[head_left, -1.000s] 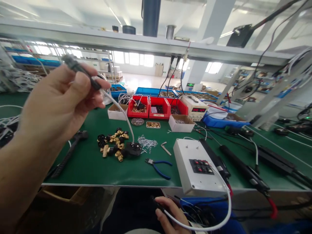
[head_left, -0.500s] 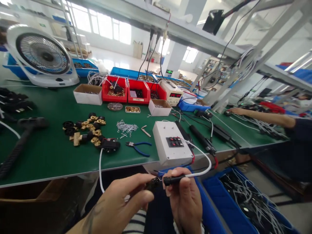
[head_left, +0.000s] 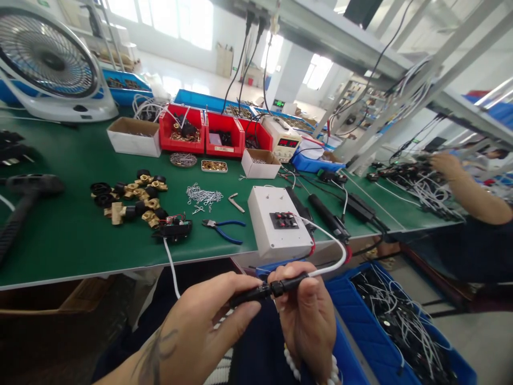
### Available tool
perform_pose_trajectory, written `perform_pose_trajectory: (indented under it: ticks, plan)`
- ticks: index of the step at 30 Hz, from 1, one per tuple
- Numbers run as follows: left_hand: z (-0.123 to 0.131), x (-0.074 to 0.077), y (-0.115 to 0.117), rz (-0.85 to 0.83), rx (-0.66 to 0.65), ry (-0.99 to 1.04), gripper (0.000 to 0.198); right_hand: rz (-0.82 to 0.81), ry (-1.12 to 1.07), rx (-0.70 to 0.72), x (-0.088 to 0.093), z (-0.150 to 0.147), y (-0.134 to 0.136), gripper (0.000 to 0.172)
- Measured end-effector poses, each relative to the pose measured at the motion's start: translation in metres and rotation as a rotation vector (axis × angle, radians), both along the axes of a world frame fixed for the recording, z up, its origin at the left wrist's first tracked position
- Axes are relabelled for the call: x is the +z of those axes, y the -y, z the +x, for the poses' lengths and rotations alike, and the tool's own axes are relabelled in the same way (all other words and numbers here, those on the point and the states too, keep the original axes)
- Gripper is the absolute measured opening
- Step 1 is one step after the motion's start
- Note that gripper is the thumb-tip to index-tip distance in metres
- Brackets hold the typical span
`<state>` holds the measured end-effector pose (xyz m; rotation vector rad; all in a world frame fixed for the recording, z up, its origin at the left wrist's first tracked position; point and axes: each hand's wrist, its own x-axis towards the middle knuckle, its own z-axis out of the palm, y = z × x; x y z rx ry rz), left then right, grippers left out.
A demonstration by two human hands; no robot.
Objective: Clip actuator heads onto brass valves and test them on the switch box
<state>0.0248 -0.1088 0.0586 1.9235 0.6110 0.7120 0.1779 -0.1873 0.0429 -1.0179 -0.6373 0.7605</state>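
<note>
My left hand (head_left: 220, 315) pinches one black cable connector (head_left: 253, 294) between thumb and fingers. In my right hand (head_left: 304, 310) is a second black cable connector (head_left: 289, 284), whose white cable loops up to the terminals on a white box (head_left: 276, 222). The two connector ends meet in line between my hands; how deep they are joined I cannot tell. A white cable (head_left: 171, 267) runs from a black device (head_left: 173, 229) with exposed wires at the bench edge down behind my left hand. Blue-handled cutters (head_left: 224, 231) lie beyond my hands.
Brass fittings (head_left: 132, 195), metal clips (head_left: 203, 195) and a black mallet (head_left: 32, 198) lie on the green bench (head_left: 88, 256). Red bins (head_left: 182, 131) and a power supply (head_left: 282, 139) stand behind. At right are a blue crate of cables (head_left: 401, 321) and a co-worker's arm (head_left: 468, 182).
The two connectors, apart before, now touch end to end. My view has shifted slightly, and the co-worker's arm has lifted from the bench at right.
</note>
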Motion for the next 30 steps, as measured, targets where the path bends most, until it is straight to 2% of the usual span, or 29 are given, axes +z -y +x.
perform_pose_trajectory:
  ticks: [7,11,19,22,26,30]
  plan:
    - [-0.002,-0.001,-0.002,0.139,0.008,0.071,0.018,0.029,-0.011,0.041,0.000,0.000,0.000,0.030]
    - [-0.001,-0.002,0.000,0.119,0.020,0.084,0.021,0.042,-0.027,0.028,0.000,-0.001,0.001,0.028]
    - [0.003,0.008,0.000,0.128,0.093,0.074,0.008,0.068,0.002,0.008,0.003,0.001,-0.001,0.030]
    - [0.005,0.008,0.002,0.122,0.118,0.111,0.012,0.079,0.012,0.012,0.002,0.002,0.000,0.029]
    - [0.005,0.005,0.003,0.142,0.062,0.107,0.012,0.089,-0.009,0.021,0.001,0.002,0.000,0.028]
    - [0.003,0.004,0.003,0.182,0.033,0.014,0.027,0.097,-0.012,0.037,0.002,0.002,0.000,0.027]
